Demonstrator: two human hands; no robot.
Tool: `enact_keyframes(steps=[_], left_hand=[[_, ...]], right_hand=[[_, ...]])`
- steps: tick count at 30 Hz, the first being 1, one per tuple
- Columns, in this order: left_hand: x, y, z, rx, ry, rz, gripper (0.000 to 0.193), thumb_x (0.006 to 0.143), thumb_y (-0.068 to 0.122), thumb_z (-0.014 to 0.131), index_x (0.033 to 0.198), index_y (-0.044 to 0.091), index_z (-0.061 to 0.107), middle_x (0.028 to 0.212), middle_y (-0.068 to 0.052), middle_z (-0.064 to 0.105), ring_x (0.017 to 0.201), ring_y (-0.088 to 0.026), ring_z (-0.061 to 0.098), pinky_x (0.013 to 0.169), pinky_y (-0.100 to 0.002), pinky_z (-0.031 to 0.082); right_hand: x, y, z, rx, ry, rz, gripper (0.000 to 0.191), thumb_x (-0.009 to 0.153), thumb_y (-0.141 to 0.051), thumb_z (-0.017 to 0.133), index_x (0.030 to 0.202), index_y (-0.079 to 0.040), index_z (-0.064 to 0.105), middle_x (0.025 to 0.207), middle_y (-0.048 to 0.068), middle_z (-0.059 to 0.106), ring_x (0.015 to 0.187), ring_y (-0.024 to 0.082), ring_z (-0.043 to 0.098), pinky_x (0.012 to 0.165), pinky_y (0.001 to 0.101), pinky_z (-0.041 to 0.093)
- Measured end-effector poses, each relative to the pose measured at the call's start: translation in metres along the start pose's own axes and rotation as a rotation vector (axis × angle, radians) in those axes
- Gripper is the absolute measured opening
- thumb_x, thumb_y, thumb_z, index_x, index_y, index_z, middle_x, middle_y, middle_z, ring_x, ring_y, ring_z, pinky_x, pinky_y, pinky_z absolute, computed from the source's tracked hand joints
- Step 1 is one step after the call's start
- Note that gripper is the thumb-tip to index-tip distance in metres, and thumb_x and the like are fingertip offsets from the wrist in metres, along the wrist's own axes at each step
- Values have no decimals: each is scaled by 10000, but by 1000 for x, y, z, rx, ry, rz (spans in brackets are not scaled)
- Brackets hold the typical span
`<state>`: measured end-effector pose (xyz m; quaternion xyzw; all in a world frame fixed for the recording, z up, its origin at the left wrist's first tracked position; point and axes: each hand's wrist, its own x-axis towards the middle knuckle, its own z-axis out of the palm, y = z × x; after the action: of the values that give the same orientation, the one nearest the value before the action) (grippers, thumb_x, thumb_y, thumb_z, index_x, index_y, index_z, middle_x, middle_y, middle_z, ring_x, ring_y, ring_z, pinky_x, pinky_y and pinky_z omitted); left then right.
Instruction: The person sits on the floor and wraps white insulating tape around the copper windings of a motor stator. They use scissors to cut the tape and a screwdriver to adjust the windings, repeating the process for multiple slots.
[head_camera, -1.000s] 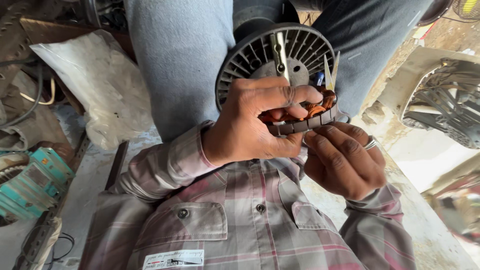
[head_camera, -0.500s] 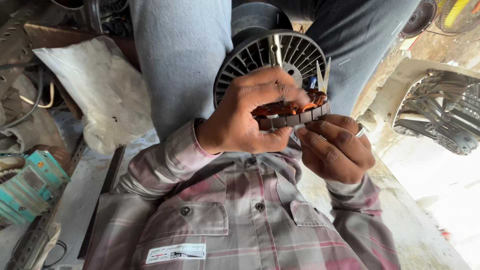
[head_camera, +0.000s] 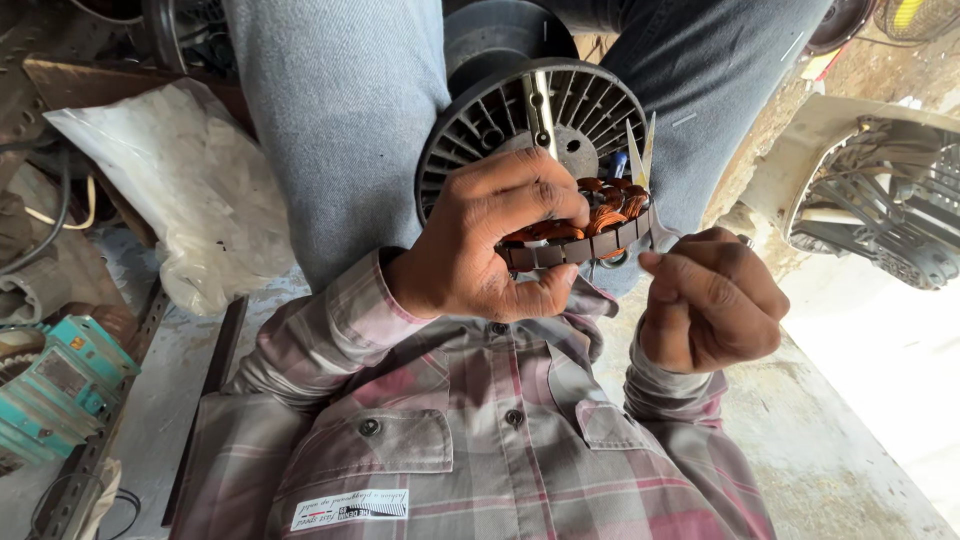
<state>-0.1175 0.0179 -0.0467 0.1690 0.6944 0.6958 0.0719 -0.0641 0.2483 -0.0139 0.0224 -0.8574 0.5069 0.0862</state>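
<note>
Risk first: the left hand (head_camera: 490, 250) has the motor stator (head_camera: 580, 235) pinched at one side only, thumb under the dark steel ring, fingers curled over the top. If that grip loosens, I'd say the ring tips and drops onto the lap or the concrete floor (head_camera: 860, 440), and the copper windings (head_camera: 600, 215) could get nicked. Second worry: the small scissors (head_camera: 640, 160) stand point-up just beside the coils, blades a little apart. A slip there could scrape the wire coating or jab a finger, esp. w/ both hands working so close together.

Left hand: closed firmly on the stator, knuckles up, fingertips over the winding side. Held in front of the chest, above the plaid shirt (head_camera: 480, 450), and right in front of the round black finned fan housing (head_camera: 520, 120) that sits between the knees.

Right hand (head_camera: 710, 305): mostly closed, fingers folded in, thumb and forefinger pinched together at the stator's right edge, near the scissor handles. Looks like it grips the scissors, but the handle loop is mostly hidden behind the ring, so can't tell for sure.

Around: crumpled plastic bag (head_camera: 170, 190) on the left, a teal motor (head_camera: 60, 385) low at the left edge, a fan grille (head_camera: 880, 210) off to the right.
</note>
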Motion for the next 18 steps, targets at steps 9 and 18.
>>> enact_keyframes(steps=[9,18], left_hand=[[3,0,2,-62,-24,-42,194,825,106,790,966,51,667,917,-33,575,742,-118,589,601,-265,479],[0,-10,2,-84,-31,6,221,851,139,787,1007,38,666,953,-42,573,751,-105,607,594,-233,509]], right_hand=[[28,4,7,55,-91,-282,128,858,93,734,965,88,664,762,153,672,624,258,693,563,342,589],[23,13,9,7,-132,-369,161,786,105,729,906,85,624,705,135,627,579,186,654,536,300,568]])
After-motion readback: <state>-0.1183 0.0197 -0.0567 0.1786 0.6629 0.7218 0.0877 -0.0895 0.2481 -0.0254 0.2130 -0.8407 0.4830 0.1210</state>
